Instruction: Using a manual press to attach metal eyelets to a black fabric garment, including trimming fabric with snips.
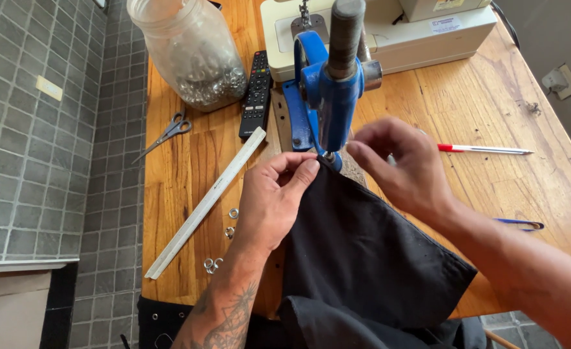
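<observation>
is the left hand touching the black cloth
Touching. The head view shows the left hand resting on the black cloth, its thumb and fingertips pinching the cloth's edge just below the blue press.

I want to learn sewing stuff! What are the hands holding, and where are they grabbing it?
The left hand pinches the top edge of the black woven cloth under the blue metal press. The right hand touches that same corner.
</observation>
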